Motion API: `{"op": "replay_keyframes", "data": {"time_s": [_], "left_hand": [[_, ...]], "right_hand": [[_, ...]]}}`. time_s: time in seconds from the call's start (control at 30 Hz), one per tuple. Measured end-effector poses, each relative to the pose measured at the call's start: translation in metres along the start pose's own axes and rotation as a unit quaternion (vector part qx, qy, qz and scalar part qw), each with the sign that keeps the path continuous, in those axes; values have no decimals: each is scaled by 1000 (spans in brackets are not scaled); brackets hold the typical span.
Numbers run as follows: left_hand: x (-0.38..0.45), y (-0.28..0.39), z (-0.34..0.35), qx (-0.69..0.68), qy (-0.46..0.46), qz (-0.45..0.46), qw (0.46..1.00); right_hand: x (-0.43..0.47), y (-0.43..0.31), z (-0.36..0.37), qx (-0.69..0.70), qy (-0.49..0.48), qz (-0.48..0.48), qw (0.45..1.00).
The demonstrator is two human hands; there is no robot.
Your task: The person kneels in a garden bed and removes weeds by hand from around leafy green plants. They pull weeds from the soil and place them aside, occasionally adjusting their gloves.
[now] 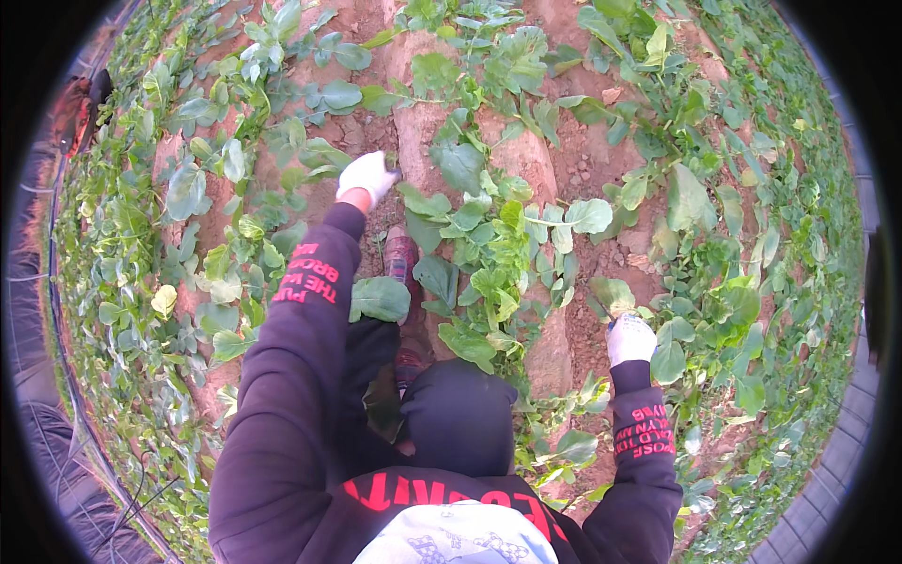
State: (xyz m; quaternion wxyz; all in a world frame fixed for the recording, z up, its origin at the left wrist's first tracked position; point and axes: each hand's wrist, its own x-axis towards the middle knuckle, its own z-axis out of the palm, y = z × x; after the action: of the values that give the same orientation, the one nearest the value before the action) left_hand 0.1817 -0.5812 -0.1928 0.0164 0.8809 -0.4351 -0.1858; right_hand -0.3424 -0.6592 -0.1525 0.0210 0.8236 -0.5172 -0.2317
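My left hand, in a white knit glove, reaches forward over the bare soil of a furrow, beside a broad-leaved green crop plant. Its fingers are curled and blurred; a small dark patch shows at the fingertips, and I cannot tell whether it is a held thing. Low on the right, my right hand, in a white glove with blue marks, has its fingers closed at the base of a blurred, yellowish-green leaf. Between the hands runs a row of leafy green plants.
My patterned shoe stands in the furrow, close against the plants. More crop rows spread on both sides. Dark sheeting and a thin hose edge the field at left; grey paving borders it at right.
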Motion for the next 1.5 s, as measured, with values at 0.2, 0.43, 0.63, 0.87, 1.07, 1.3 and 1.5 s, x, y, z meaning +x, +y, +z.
{"op": "replay_keyframes", "data": {"time_s": [0.2,0.43,0.63,0.87,1.07,1.3,1.5], "left_hand": [[-26,53,-51,-92,145,148,974],[-16,116,-17,53,-109,236,964],[5,92,15,44,3,148,988],[7,120,29,-90,8,96,991],[8,135,49,-159,102,153,970],[21,152,64,-29,59,66,996],[21,163,64,115,103,145,977]], "right_hand": [[0,2,4,5,12,-9,1000],[-1,-1,-1,-1,16,-11,1000],[-2,2,0,-7,29,-23,999],[-5,1,-4,-3,31,-21,999],[-4,1,-9,-6,-14,-13,1000],[-5,2,-3,5,40,-17,999],[-4,-1,-17,-1,-44,3,999]]}}
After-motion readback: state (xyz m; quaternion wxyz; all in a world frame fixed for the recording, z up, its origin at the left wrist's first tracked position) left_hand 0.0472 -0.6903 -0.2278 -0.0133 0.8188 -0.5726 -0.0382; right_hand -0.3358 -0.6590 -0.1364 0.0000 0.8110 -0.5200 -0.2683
